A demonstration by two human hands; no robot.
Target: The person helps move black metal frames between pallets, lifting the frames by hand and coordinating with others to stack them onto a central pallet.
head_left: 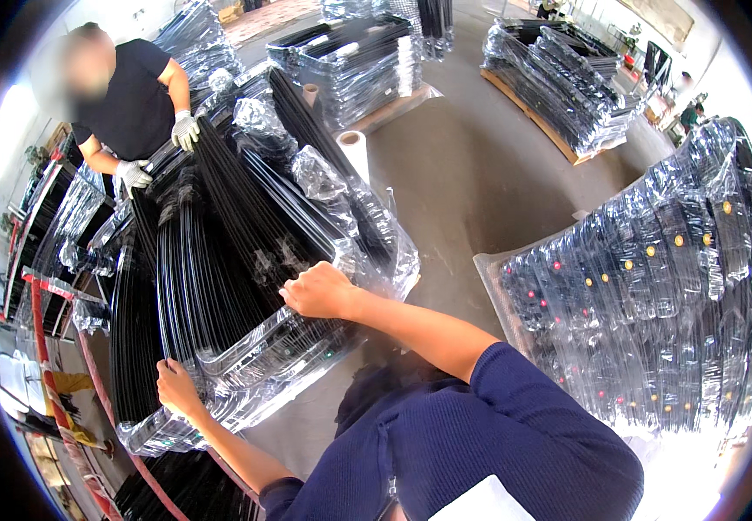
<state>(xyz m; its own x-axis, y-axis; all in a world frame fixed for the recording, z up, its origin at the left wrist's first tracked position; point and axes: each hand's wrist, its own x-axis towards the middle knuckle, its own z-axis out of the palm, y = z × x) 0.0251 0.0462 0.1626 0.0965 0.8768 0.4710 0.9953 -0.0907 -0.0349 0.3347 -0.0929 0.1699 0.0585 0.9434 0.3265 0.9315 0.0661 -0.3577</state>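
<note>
A large stack of long, slim black bars (184, 269) lies before me, partly bundled in clear plastic film (259, 360). My left hand (178, 391) is closed around black bars at the near left end of the stack. Farther right, my right hand (317, 291) makes a fist at the near ends of more black bars (233, 213); its fingers hide much of what they grip. Across the stack, a co-worker's two gloved hands (185, 130) rest on the far ends of the bars.
A white roll (354, 154) stands beyond the stack on the right. Film-wrapped stacks (558, 87) sit on pallets farther back, and another wrapped stack (645, 304) is close on my right. Red rails (46, 365) run along the left. Grey floor (471, 165) lies between the stacks.
</note>
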